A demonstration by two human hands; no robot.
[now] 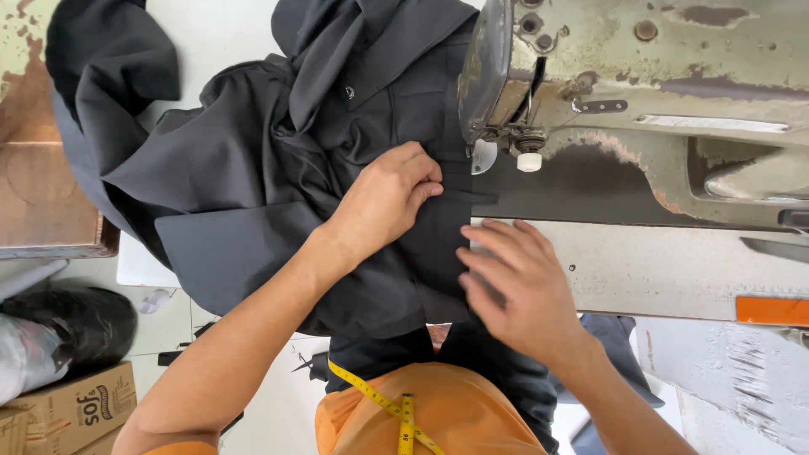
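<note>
Your largest thing here is the one industrial sewing machine, worn and pale green, its head reaching across the upper right with the needle end and presser foot toward the middle. Its bed and the pale table run under it to the right.

Next comes the one dark grey garment, bunched and spilling away to your left and far side, with one flat edge drawn in toward the presser foot. A narrow dark strip of the same cloth lies crosswise, its long axis running left to right, its far end just short of the machine head. It sits right at your fingertips, so the foot lies beyond and to the right of your left hand.

Your left hand rests on the garment, fingers narrowed into a pinch on the near end of that strip; it is the nearer hand to the foot. Your right hand lies flat and spread, palm down, pressing the garment's edge where it meets the table, holding nothing.

Smaller still: one yellow tape measure hangs over your orange shirt, and one cardboard box sits at lower left.
</note>
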